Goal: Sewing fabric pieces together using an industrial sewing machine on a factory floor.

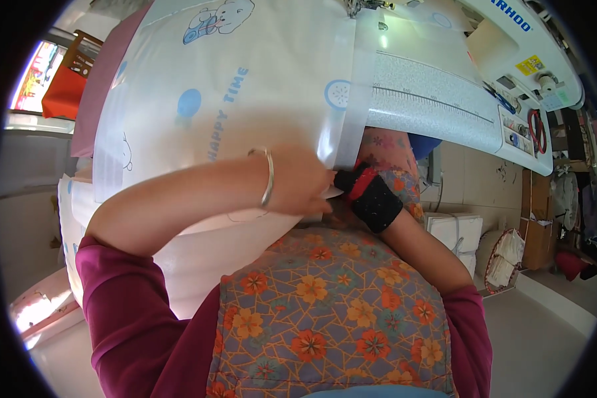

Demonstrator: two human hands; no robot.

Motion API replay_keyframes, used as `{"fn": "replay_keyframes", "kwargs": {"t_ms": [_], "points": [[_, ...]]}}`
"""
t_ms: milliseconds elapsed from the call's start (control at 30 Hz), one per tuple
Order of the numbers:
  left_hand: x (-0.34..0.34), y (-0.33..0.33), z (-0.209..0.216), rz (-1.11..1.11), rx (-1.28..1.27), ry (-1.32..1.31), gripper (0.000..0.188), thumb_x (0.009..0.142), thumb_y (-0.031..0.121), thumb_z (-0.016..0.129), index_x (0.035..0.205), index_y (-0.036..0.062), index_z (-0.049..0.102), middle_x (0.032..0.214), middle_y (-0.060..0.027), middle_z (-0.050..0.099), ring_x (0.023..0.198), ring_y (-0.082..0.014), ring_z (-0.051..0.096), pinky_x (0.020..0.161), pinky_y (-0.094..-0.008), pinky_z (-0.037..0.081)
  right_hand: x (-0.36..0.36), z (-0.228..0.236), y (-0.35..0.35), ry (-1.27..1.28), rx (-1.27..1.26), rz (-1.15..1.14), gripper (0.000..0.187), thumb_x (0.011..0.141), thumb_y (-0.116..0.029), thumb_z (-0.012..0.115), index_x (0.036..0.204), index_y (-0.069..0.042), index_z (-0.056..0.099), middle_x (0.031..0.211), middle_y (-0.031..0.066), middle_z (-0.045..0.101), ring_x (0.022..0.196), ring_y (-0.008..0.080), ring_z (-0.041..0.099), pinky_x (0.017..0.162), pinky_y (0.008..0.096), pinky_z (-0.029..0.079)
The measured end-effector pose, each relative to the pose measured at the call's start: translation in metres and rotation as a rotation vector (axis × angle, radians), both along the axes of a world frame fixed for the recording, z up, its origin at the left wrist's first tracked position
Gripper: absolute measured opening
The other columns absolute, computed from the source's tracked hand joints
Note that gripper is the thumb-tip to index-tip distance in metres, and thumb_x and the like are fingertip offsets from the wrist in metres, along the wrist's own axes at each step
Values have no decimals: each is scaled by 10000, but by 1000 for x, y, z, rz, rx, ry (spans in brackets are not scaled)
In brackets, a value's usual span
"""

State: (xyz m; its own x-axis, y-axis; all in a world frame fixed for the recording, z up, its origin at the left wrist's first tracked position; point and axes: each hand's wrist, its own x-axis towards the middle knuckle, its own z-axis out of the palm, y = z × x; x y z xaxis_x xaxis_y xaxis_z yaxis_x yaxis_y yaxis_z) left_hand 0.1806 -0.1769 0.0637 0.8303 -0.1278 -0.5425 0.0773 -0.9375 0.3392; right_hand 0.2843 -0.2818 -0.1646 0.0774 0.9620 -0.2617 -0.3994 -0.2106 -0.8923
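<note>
A large translucent whitish plastic sheet (159, 79) printed with cartoon animals, blue shapes and lettering covers the left of the table and drops toward my lap. At its near right edge my two hands meet. My left hand (302, 186), with a silver bangle at the wrist, lies across the sheet; its fingers are curled at the edge and a little blurred. My right hand (371, 196) wears a black fingerless glove with a red band. Its fingers close on the same edge, the tips partly hidden beside my left hand.
A white sewing machine (504, 43) stands at the far right on a speckled bed with a printed ruler (438, 99). Red-handled scissors (537, 131) and a small parts tray (516, 132) lie at its right end. Below are tied white bundles (454, 235) and a basket (504, 262).
</note>
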Motion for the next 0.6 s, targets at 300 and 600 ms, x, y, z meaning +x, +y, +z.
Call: {"fn": "replay_keyframes", "kwargs": {"t_ms": [300, 600], "points": [[19, 119, -67, 302, 572, -665, 560, 968, 484, 353, 1444, 189, 335, 1518, -95, 254, 1410, -281, 208, 1131, -517, 173, -7, 109, -12, -113, -78, -14, 591, 768, -166, 734, 1286, -19, 491, 1205, 115, 593, 1105, 212, 556, 955, 339, 444], [34, 123, -54, 268, 515, -731, 410, 935, 366, 457, 1226, 96, 559, 1301, -107, 520, 1224, -293, 467, 1042, -438, 359, -1, 109, 13, -318, -88, 29, 594, 749, -195, 757, 1264, -27, 514, 1206, 121, 582, 1127, 228, 535, 961, 364, 439]]}}
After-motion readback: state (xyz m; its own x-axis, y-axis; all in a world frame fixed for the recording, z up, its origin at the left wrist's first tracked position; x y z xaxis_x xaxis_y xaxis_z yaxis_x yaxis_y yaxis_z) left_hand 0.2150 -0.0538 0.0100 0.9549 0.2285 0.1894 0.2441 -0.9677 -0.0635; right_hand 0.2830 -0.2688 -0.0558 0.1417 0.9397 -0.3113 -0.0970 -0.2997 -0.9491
